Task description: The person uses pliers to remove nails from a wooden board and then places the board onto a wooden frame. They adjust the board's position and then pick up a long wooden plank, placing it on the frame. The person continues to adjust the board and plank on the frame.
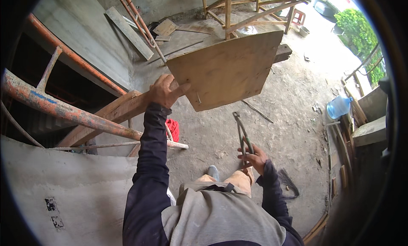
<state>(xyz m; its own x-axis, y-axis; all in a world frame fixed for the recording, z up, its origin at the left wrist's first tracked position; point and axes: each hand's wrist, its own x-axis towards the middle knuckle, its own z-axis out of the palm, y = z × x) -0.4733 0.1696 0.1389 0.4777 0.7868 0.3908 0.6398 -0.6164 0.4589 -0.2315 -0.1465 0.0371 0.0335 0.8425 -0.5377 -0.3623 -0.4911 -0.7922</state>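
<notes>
Underfoot, a rough concrete floor [297, 131] spread beneath everything, strewn with dust and bits of debris. Next in size came a grey wall [72, 186] at the lower left, with two small dark openings cut into its face. Chipped orange pipes [80, 114] slanted across the left side, and at the top, well beyond the person, stood a wooden frame [228, 16] with slanting braces. Out in front of the person, above the floor, was a board [229, 70], flat and tan, its broad face turned toward the camera and its upper edge slightly bowed by the lens. A wooden beam [134, 106] ran from the lower left up to the left hand, behind the pipes. Farther off, a grey plank [129, 33] lay at a slant near the back wall, while a clear blue water jug [339, 106] lay beside scrap wood at the right. Something red [173, 129] showed just beside the left forearm. The left hand [165, 92] was closed on the board's left edge near the lower corner, thumb laid across the face. The right hand [256, 157], low and apart from the board, was wrapped around the handles of long metal pincers [241, 131], their head pointing up. Smallest of all, a nail [198, 98] stuck out of the board near the left thumb.
</notes>
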